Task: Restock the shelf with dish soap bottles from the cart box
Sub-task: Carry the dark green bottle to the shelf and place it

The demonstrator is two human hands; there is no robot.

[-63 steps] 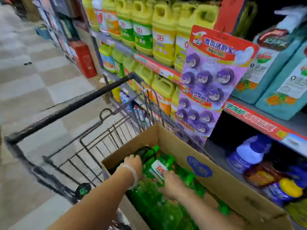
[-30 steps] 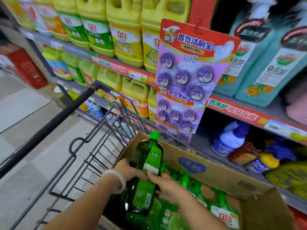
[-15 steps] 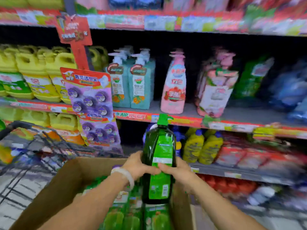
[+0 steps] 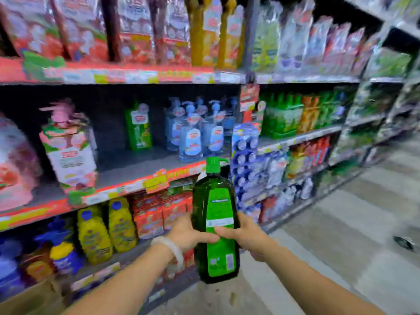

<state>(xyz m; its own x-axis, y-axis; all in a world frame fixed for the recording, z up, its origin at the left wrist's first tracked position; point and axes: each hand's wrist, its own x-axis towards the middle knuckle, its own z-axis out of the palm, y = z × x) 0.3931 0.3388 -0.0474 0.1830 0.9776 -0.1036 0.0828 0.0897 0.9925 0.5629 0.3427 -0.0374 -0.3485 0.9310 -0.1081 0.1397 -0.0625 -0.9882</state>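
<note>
A dark green dish soap bottle with a green pump top and a light green label stands upright in front of me, held from both sides. My left hand grips its left flank, a white band on the wrist. My right hand grips the right flank, fingers across the label. Behind it runs the middle shelf, where one matching green bottle stands alone at the back with bare board around it. Only a corner of the cardboard cart box shows at the bottom left.
Pink pump bottles stand left on the middle shelf and clear blue pump bottles stand right. Hanging purple packs mark the shelf divider. Yellow bottles fill the lower shelf. The tiled aisle floor stretches right.
Both hands lifted the green bottle out of the cart box. The view swung right along the shelves, leaving the cart and box almost out of view.
</note>
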